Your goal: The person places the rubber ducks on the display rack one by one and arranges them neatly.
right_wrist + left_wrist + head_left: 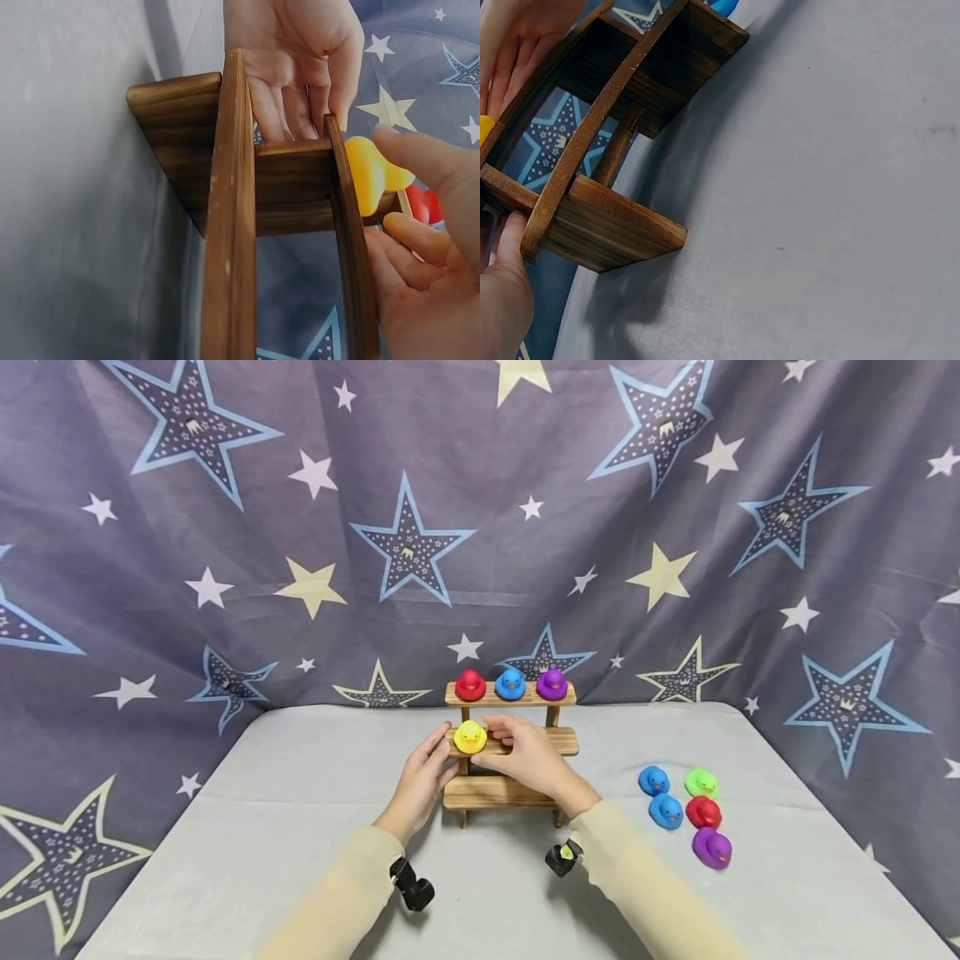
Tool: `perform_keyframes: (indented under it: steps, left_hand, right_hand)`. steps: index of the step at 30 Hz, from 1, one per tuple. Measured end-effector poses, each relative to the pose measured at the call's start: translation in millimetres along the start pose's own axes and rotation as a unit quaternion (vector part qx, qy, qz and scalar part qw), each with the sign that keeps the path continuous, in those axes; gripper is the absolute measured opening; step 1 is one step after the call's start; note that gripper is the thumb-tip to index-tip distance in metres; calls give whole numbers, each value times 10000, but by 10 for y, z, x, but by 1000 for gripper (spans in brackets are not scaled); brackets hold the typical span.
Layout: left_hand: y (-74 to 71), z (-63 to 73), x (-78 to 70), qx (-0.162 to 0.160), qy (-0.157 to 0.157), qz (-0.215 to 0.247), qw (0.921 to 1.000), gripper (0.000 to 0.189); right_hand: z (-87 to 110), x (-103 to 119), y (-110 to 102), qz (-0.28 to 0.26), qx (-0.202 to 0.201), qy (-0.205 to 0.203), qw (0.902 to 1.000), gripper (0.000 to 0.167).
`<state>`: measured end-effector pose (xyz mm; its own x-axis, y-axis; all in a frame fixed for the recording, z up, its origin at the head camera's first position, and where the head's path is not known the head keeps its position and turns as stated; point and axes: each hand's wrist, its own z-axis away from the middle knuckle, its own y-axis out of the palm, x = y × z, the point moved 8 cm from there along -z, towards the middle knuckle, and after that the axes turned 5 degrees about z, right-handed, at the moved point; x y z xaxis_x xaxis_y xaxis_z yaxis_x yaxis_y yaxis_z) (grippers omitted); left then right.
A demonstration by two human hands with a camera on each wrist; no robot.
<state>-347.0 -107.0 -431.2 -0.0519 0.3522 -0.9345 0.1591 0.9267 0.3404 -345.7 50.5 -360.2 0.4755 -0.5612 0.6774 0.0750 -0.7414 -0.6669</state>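
A yellow rubber duck (470, 737) sits at the left end of the middle shelf of a three-tier wooden stand (491, 792). My left hand (422, 779) is at that shelf's left end, fairly straight fingers touching the wood. Just right of the duck is my right hand (528, 758), thumb and fingers spread apart. In the right wrist view, the right thumb (420, 154) is close to the yellow duck (365, 176), with the other fingers lower down. On the top shelf stand a red duck (470, 686), a blue duck (510, 684) and a purple duck (552, 685).
On the pale table (247, 835), right of the stand, lie two blue ducks (665, 811), a green duck (701, 782), another red duck (703, 812) and another purple duck (712, 848). A star-patterned curtain (315, 635) hangs behind the stand.
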Motion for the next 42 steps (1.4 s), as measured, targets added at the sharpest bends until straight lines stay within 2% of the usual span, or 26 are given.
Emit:
perform_keyframes:
  steps: [6, 14, 24, 37, 42]
  left_hand:
    - [-1, 3, 1, 4, 16, 12, 10000, 51]
    - [-11, -15, 7, 18, 41, 30, 10000, 51]
    - [-25, -18, 29, -2, 15, 86, 10000, 51]
    - [-19, -26, 18, -43, -7, 96, 9999, 50]
    - [-21, -20, 21, -48, -31, 90, 9999, 51]
  right_hand:
    - [88, -53, -101, 235, 174, 12, 9996, 59]
    - [239, -141, -320, 195, 234, -201, 9993, 57]
    - [496, -267, -635, 333, 3, -271, 9991, 43]
    - [841, -575, -1090, 1007, -179, -45, 9947, 35]
    - [987, -665, -1223, 1077, -118, -21, 9941, 31]
